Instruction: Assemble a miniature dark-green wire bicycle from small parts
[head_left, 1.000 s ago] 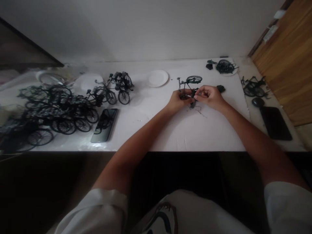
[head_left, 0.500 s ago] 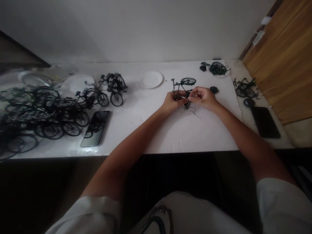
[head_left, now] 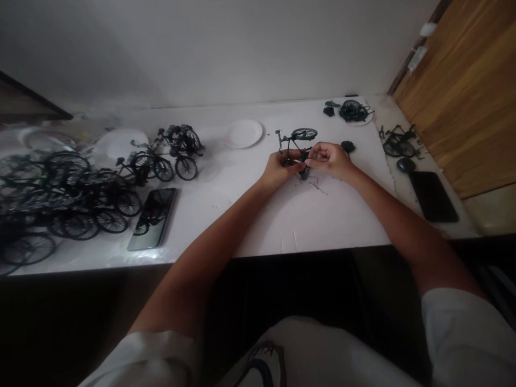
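A small dark model bicycle [head_left: 296, 138] is held between my hands over the white board [head_left: 322, 220], one spoked wheel showing at its far side. My left hand [head_left: 281, 167] is closed around its frame from the left. From the right, the thumb and fingertips of my right hand [head_left: 329, 160] pinch at the same bicycle; any small part between them is too small to make out. Thin loose pieces [head_left: 318, 187] lie on the board just below the hands. Beyond my right hand sits a dark green clump of parts [head_left: 347, 146].
Many finished-looking model bicycles [head_left: 100, 188] crowd the left side, beside a phone [head_left: 153, 219]. A white plate [head_left: 244, 133] lies near the wall. At right are a plate of dark parts [head_left: 355, 112], another model bicycle [head_left: 399, 142], a mouse-like object [head_left: 405, 165] and a black phone-like slab [head_left: 433, 196].
The view has shifted and tilted slightly, so everything sits a little further left. Both hands keep nearly the same grip on the model bicycle.
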{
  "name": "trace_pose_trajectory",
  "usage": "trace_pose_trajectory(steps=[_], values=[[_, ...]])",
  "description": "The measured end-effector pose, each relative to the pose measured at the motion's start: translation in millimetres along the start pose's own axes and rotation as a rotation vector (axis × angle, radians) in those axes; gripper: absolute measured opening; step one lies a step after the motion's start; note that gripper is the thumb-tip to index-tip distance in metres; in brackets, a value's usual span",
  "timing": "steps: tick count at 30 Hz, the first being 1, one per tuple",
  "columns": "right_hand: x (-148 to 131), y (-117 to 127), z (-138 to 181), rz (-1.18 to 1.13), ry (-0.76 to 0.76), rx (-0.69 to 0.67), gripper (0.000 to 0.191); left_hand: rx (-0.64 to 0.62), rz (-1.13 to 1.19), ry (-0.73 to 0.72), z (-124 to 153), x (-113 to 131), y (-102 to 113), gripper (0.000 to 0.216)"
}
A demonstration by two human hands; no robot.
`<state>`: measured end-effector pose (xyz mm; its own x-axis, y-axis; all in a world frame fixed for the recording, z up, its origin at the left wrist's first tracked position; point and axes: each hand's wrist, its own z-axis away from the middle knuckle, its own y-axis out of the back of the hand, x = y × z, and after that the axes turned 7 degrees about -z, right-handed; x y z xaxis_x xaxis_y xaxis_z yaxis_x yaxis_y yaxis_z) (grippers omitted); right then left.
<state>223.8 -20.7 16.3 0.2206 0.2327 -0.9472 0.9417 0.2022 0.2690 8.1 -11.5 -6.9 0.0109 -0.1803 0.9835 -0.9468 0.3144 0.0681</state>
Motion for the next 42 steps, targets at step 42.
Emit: trace_pose_trajectory(steps=[42], values=[[7.7,4.7,-2.6,-0.099,0.006,-0.063,0.04,-0.048,0.039,0.002,1.6,4.0,-0.2,0.039]])
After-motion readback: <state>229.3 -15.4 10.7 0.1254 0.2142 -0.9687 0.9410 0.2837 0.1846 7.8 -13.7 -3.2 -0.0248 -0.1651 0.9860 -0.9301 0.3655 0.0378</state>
